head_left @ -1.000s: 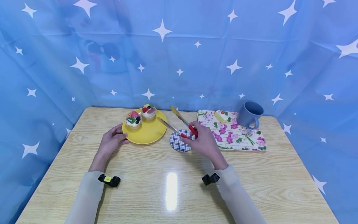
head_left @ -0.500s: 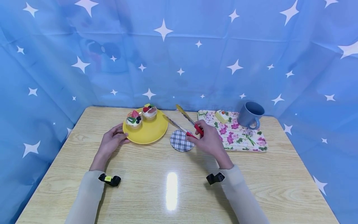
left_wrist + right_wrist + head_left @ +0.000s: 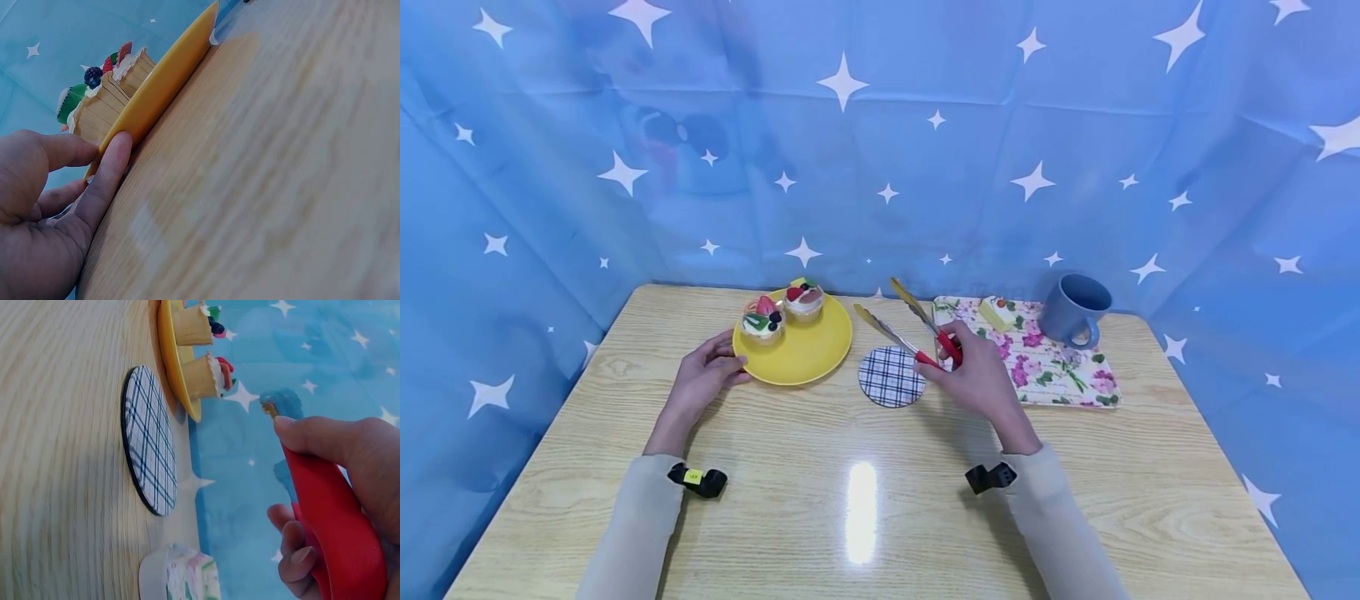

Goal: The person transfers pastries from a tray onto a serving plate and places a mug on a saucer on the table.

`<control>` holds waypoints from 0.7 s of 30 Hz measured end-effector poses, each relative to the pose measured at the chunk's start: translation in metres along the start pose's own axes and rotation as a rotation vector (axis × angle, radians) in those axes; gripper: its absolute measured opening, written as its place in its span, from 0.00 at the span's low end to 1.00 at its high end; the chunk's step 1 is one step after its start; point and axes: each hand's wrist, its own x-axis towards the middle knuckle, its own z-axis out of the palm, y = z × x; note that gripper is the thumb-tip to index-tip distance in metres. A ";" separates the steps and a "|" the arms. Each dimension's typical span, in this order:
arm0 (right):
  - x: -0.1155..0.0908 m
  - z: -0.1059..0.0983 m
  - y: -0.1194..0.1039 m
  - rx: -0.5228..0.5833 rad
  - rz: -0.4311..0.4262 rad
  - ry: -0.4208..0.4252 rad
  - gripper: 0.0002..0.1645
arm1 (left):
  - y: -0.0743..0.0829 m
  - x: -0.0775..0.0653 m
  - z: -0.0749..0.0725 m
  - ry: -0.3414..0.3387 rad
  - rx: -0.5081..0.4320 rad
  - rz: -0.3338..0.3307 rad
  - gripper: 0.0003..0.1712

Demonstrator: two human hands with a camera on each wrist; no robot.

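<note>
Blue curtain (image 3: 962,208) backs the surface (image 3: 760,500). Left of centre by its far edge, the yellow plate (image 3: 805,358) sits pinched in my left hand (image 3: 703,379); I'd brace it level. Near that edge's middle, my right hand (image 3: 981,375) grips red-handled tongs (image 3: 946,340), tips apart; I'd squeeze lightly.

- Gripping red-handled tongs (image 3: 337,519) in the right hand (image 3: 372,456), pressing the thumb on one handle and curling fingers (image 3: 292,555) at the other.
- Showing a round, dark-edged plaid coaster (image 3: 150,444) flat on the table (image 3: 62,456).
- Catching two fruit tarts (image 3: 201,377) on a yellow plate (image 3: 167,347) near the coaster.
- Cutting off a floral tray (image 3: 153,578) below.
- Facing a blue, star-patterned backdrop (image 3: 350,381).
</note>
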 end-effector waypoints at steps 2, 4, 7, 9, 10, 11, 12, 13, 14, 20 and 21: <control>-0.001 -0.002 0.002 -0.002 0.010 0.002 0.33 | 0.000 0.000 0.001 0.002 0.000 -0.001 0.39; -0.001 -0.003 0.004 -0.003 0.021 0.000 0.35 | 0.000 0.000 0.001 0.007 0.003 -0.001 0.38; -0.001 -0.006 0.006 -0.014 0.036 0.001 0.36 | 0.001 0.000 0.002 0.011 0.006 -0.001 0.38; -0.001 -0.007 0.009 -0.020 0.045 0.007 0.36 | 0.001 0.000 0.003 0.012 0.006 0.000 0.38; -0.001 -0.008 0.010 -0.024 0.049 0.011 0.36 | 0.001 0.000 0.003 0.010 0.006 -0.001 0.38; -0.002 -0.009 0.011 -0.029 0.052 0.017 0.36 | 0.001 0.001 0.003 0.008 0.007 -0.001 0.38; -0.002 -0.010 0.012 -0.032 0.054 0.020 0.35 | 0.001 0.001 0.003 0.008 0.006 -0.002 0.38; -0.002 -0.010 0.013 -0.032 0.054 0.023 0.35 | 0.001 0.001 0.003 0.010 0.006 -0.005 0.38; -0.002 -0.011 0.014 -0.030 0.052 0.025 0.35 | 0.001 0.001 0.002 0.011 0.005 -0.008 0.38; -0.003 -0.015 0.018 -0.018 0.058 0.018 0.37 | 0.001 0.000 0.002 0.019 0.011 -0.017 0.38; -0.003 -0.016 0.019 -0.014 0.063 0.017 0.37 | 0.001 -0.001 0.002 0.020 0.015 -0.017 0.38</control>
